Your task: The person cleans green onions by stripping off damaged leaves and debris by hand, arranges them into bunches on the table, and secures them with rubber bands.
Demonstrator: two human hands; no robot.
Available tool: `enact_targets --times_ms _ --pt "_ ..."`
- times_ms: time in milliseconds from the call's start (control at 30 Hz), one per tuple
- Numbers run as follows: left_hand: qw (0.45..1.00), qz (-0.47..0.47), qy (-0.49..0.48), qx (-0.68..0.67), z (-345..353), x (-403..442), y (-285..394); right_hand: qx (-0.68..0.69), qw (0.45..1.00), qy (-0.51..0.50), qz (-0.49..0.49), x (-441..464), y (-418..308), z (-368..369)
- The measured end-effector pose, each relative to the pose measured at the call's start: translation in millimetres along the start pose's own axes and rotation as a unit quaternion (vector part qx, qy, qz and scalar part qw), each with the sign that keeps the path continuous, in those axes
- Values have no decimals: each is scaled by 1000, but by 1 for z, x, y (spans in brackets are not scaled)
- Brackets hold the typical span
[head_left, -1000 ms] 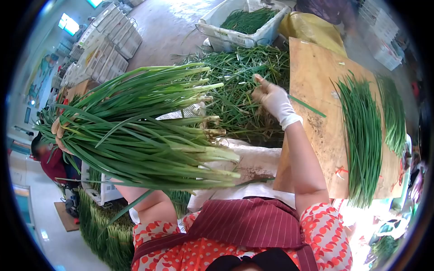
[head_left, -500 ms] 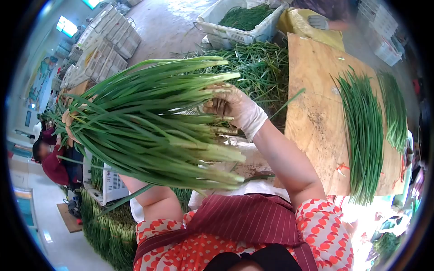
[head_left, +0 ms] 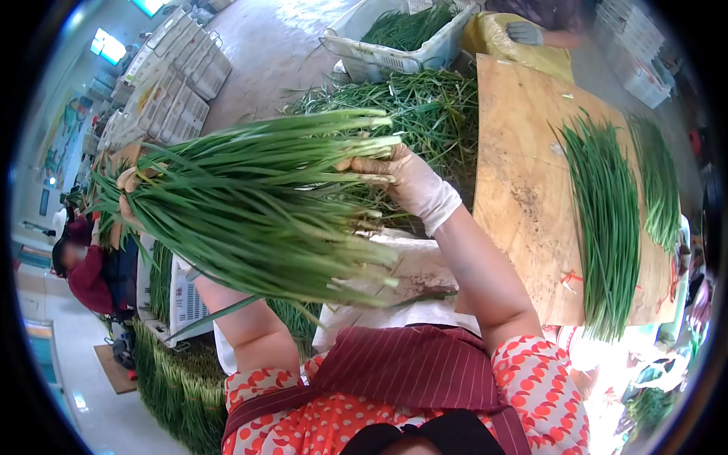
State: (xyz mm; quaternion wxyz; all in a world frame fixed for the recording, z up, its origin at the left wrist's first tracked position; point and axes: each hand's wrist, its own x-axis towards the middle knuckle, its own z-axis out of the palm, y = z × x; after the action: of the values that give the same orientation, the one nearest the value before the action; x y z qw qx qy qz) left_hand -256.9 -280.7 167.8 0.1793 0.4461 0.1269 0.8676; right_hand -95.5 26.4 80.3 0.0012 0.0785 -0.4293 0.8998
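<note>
A large bunch of long green stalks (head_left: 250,197) lies sideways in the air, its pale root ends to the right. Wrapped round its leafy left part is my left hand (head_left: 129,193); only some fingers show. My right hand (head_left: 406,182), in a whitish glove with dirty fingertips, is closed on pale stalk ends at the bunch's upper right. Beneath and behind it spreads a heap of loose green leaves (head_left: 425,106). On the wooden board (head_left: 523,174) to the right rest two flat bundles, a nearer one (head_left: 603,227) and a farther one (head_left: 658,182).
Behind the heap stands a white crate (head_left: 379,61) with greens. A co-worker's gloved hand (head_left: 525,32) rests on a yellow sack (head_left: 485,38). Stacked crates (head_left: 171,83) stand at upper left. Another person (head_left: 87,277) is at far left, above standing bundles (head_left: 178,379).
My right hand has moved left from over the heap to the stalk ends and closed on them. The loose leaf it held is gone from it. A co-worker's gloved hand has appeared on the sack.
</note>
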Motion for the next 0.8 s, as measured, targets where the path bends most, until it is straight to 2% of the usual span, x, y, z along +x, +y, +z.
enact_targets --times_ms 33,67,100,167,233,267,300,367,433,467,500,533,567,600,633,667,700,767,800 --pt "1000 5 13 10 7 0 -3 0 1000 1 1 2 -1 -3" --pt "999 -39 4 -10 16 0 -4 -52 999 10 1 4 -2 -6" --pt "999 -40 4 -11 15 -1 -3 -105 994 17 1 5 -2 -7" --pt "999 -42 9 12 9 -2 5 -100 995 18 5 3 -7 -5" --pt "999 -19 19 47 -2 -4 18 64 995 72 22 -5 -9 -4" --pt "996 3 29 81 -9 -5 24 135 989 50 -29 -9 -4 -5" --pt "998 7 30 58 -9 -5 26 135 989 49 -29 -8 0 -14" --pt "999 11 21 22 -8 -3 31 258 956 63 -124 -2 8 -44" --pt "1000 11 9 12 -7 -4 35 246 947 141 -149 -4 10 -88" --pt "1000 11 5 10 -6 -5 37 71 960 257 -87 -8 5 -94" --pt "1000 10 2 10 -7 -5 39 -162 925 337 -69 -11 2 -82" --pt "1000 11 -4 10 -7 -5 42 -326 877 334 -115 -13 10 -81" --pt "1000 12 -6 8 -8 -6 42 -480 801 320 -159 -15 17 -81" --pt "1000 14 -7 8 -8 -7 43 -520 823 187 -130 -17 7 -72" --pt "1000 14 -10 7 -8 -6 44 -351 929 117 4 -19 2 -52" --pt "1000 14 -10 8 -8 -6 44 -317 946 40 46 -15 3 -37" --pt "1000 14 -12 6 -9 -5 43 -276 958 10 83 -13 0 -16" --pt "1000 12 -17 2 -9 -4 43 -16 992 44 118 10 42 -27" --pt "1000 11 -20 3 -8 -3 44 -16 992 44 115 16 44 -26"
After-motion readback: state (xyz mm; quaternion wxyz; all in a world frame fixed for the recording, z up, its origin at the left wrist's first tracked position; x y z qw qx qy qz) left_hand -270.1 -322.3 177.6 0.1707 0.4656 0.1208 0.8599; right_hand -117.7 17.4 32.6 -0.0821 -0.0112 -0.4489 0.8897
